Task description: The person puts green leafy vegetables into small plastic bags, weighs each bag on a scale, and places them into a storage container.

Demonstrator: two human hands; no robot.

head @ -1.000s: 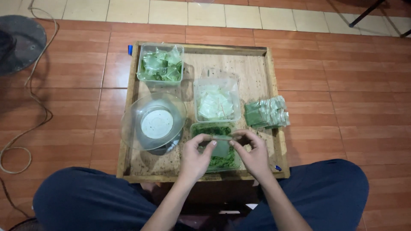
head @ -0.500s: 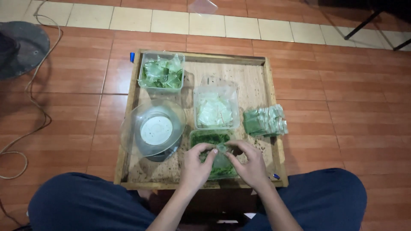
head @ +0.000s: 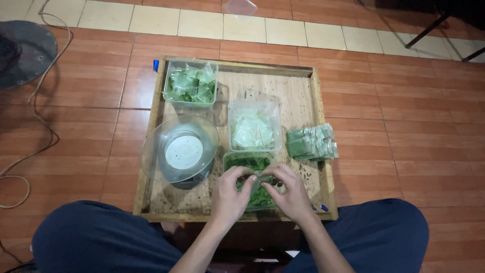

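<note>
One small clear packet (head: 258, 178) is pinched between the left hand (head: 230, 194) and right hand (head: 288, 191) — over the tub of green bits (head: 250, 164). A stack of filled packets (head: 311, 142) is already laid aside — empty ones remain in the middle tub (head: 254, 130).

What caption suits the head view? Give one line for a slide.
Both hands, left hand and right hand, pinch a small clear packet over a tub of green leaves on a wooden tray.

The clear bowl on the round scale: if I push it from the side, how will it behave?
The clear bowl looks thin plastic, so probably light. It is wider than the scale beneath and sits off-centre, so it may tip or slide. It looks empty, so nothing weighs it down.
</note>
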